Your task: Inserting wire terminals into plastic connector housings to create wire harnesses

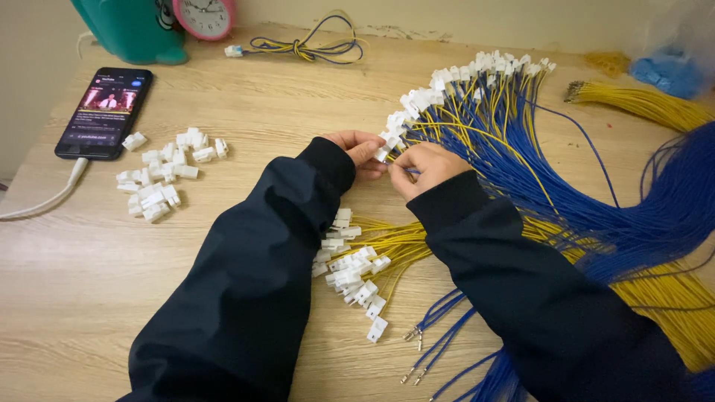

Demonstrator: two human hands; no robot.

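Note:
My left hand pinches a small white plastic connector between thumb and fingers. My right hand is closed on the end of a blue wire, held right at that connector. Both arms wear dark sleeves. Just beyond the hands fans a long row of finished white connectors with blue and yellow wires trailing right. Below the hands lies a bunch of white connectors fitted with yellow wires only. Loose blue wires with metal terminals lie near the front edge.
A pile of empty white connectors lies on the wooden table at left. A phone on a white cable plays video at far left. A pink clock, a teal object, a coiled harness and yellow wire bundles lie at the back.

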